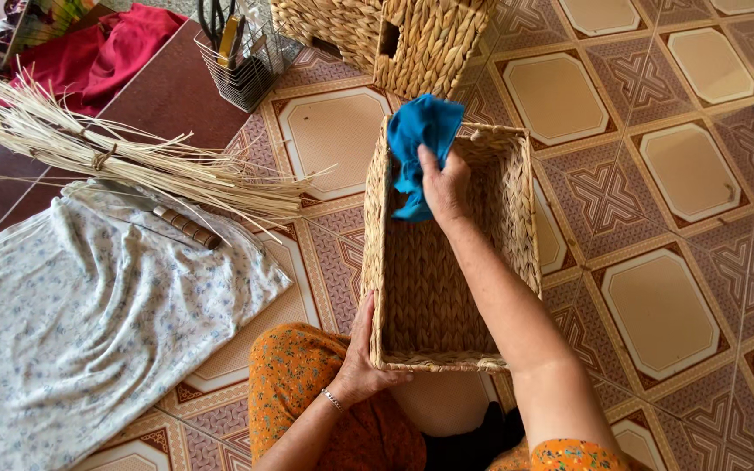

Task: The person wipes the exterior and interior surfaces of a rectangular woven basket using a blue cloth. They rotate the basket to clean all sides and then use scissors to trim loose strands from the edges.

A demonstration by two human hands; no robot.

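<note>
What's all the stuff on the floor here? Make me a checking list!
Surface: patterned tile floor.
Job's things: rectangular woven basket, open side up; blue cloth over its far rim.
Clutter: bundle of pale straw strips, knife on a flowered white cloth, wire rack with tools, second woven basket, red fabric.
Grippers: right hand grips the blue cloth inside the basket; left hand holds the near corner.
Cables: nothing seen.
Surroundings: orange patterned clothing on the person's lap.
</note>
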